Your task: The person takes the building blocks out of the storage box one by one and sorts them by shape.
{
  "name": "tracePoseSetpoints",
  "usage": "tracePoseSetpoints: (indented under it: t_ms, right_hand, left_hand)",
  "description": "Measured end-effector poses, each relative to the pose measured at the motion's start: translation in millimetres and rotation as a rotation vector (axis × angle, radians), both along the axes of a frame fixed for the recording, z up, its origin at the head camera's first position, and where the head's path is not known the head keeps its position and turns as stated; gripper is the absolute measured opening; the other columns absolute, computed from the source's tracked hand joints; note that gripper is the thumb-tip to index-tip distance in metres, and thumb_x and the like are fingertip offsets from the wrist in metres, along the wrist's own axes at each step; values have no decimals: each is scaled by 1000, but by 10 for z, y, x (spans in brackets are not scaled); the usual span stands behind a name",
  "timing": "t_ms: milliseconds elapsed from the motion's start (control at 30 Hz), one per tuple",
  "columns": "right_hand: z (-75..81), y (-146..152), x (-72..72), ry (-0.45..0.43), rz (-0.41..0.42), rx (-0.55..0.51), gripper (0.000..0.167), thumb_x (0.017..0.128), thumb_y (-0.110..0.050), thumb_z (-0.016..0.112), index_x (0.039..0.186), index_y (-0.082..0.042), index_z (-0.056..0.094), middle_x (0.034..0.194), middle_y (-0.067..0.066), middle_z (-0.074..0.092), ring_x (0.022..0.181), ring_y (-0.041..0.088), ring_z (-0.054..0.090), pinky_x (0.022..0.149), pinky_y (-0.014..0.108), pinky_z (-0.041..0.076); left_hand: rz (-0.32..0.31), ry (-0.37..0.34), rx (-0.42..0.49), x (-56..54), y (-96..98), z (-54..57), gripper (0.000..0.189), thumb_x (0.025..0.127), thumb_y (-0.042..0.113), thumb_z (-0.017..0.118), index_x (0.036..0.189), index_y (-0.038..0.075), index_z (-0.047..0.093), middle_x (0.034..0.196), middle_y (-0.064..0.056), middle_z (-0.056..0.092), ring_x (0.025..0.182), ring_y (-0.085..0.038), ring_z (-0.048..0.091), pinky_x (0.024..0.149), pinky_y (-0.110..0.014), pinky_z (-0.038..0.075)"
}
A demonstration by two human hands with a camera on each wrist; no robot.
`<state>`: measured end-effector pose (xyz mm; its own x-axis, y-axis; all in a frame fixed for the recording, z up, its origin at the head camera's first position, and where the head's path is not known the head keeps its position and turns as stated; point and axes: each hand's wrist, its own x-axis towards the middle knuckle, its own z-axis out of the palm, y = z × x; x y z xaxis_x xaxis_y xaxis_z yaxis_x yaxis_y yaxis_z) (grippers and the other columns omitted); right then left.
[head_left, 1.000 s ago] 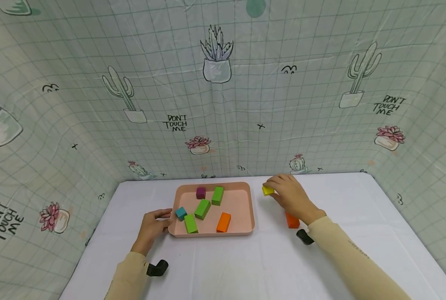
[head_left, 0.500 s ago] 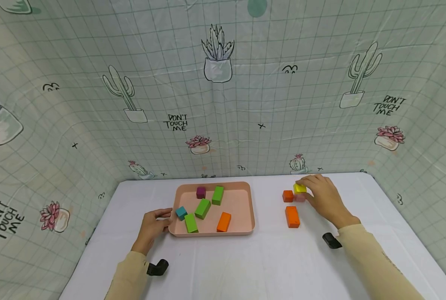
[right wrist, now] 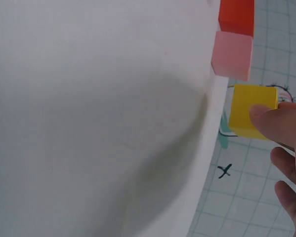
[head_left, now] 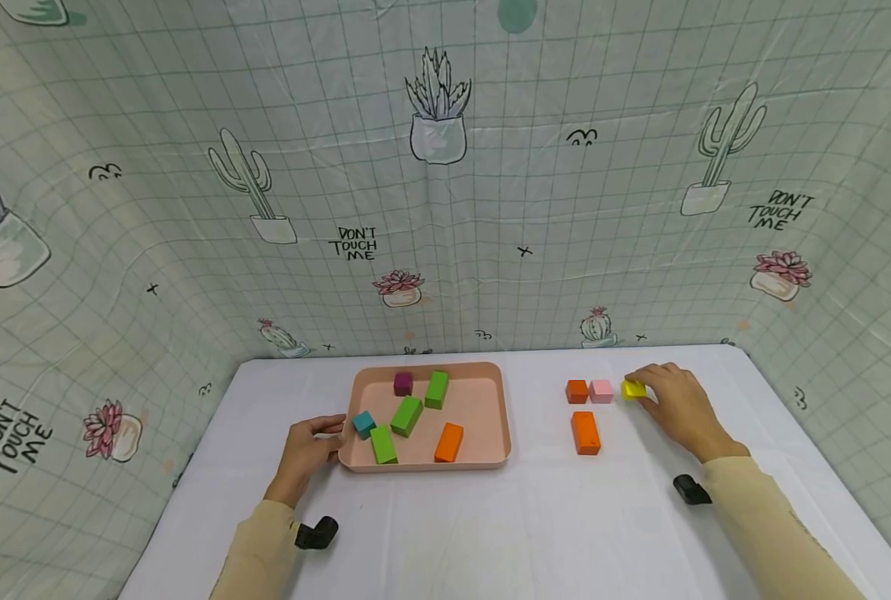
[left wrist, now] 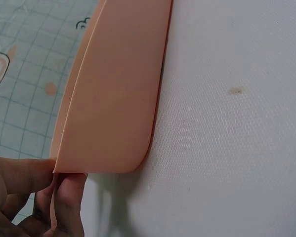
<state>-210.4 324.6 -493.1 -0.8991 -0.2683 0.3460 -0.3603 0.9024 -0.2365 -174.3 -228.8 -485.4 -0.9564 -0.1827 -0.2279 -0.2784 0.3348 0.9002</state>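
My right hand (head_left: 683, 410) pinches a yellow cube (head_left: 630, 390) at the far right of the table. In the right wrist view the thumb presses on a face of the yellow cube (right wrist: 241, 106). Just left of it sit a pink cube (head_left: 601, 392) and a red-orange cube (head_left: 577, 392) side by side. My left hand (head_left: 302, 458) grips the left edge of a salmon-pink tray (head_left: 483, 417). Up close in the left wrist view, thumb and fingers (left wrist: 71, 190) clasp the tray's rim at one corner.
An orange block (head_left: 586, 433) lies in front of the pink and red-orange cubes. The tray holds several green blocks (head_left: 407, 416), a purple cube (head_left: 403, 383), a blue cube (head_left: 364, 424) and an orange block (head_left: 448, 442). A patterned cloth (head_left: 520, 292) hangs behind the white table (head_left: 445, 533).
My right hand has carried the yellow cube rightward from beside the tray, past the red-orange and pink cubes, and lowered it. My left hand has stayed on the tray.
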Motion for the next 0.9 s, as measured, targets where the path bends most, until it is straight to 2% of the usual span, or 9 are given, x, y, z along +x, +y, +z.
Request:
tracePoseSetpoints:
  t_ms: [400,667,900]
  right_hand:
    - [-179,38,-114,-88,-10,11,38,84,7,83,120,3,75,118,21,73,112,43,60,101,63,47]
    - [-189,35,-168,-152,-20,11,39,87,6,81,125,3,73,123,24,71,116,45,58,104,64,45]
    - [-200,23,-197,-161,-9,22,38,88,6,80,125,4,72,124,24,72,116,45,58,104,64,45]
  left_hand:
    - [-1,0,8,0,6,12,37,97,-8,64,133,-13,65,123,-29,65,78,-12,63,63,-20,54]
    - [-3,-1,8,-3,5,1,37,96,-8,64,133,-14,65,123,-30,65,79,-13,64,62,-21,54]
    - [-1,2,14,1,4,9,38,96,-8,65,134,-14,64,123,-29,65,79,-14,64,63,-20,54]
